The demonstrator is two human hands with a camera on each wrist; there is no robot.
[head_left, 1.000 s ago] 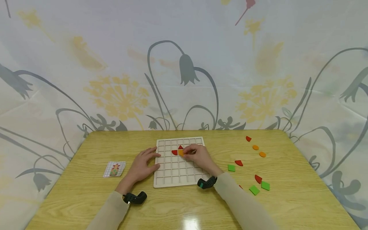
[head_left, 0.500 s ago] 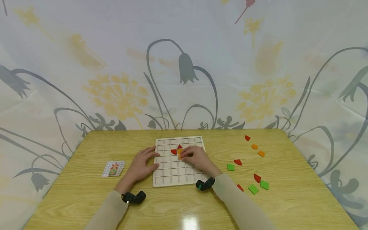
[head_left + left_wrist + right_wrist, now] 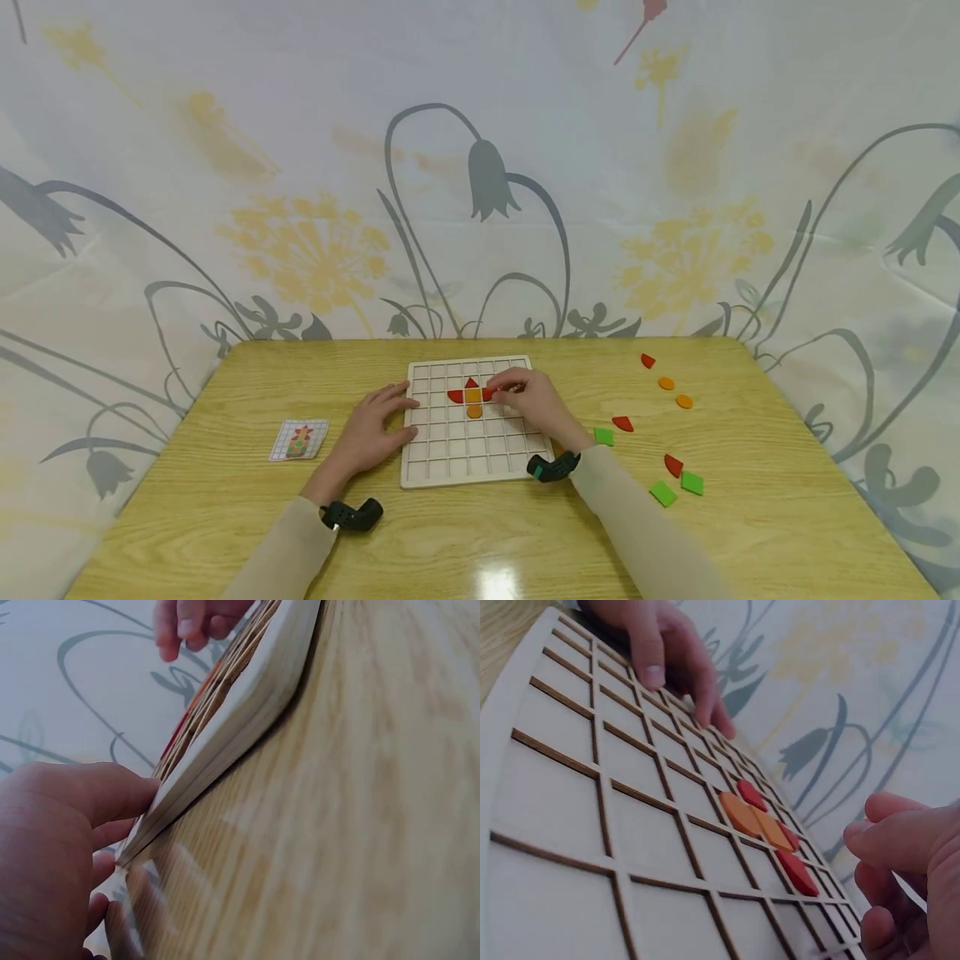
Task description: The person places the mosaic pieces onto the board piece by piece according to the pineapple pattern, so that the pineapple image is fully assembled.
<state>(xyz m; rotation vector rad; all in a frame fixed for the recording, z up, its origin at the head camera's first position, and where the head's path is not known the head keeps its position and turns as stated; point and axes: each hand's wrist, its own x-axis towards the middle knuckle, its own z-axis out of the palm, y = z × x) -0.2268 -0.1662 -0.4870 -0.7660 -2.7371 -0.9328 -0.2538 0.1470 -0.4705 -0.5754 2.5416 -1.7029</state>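
Grid board [image 3: 458, 450] on the table [image 3: 442, 542], open-celled along the near edge, touched at left by the spread left hand [image 3: 369, 429], partly hidden at right by the loosely bent right hand [image 3: 537, 404], beside a part-covered red piece [image 3: 798, 872].

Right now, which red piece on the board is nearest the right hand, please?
The red piece right of the orange square; the other two lie farther left.
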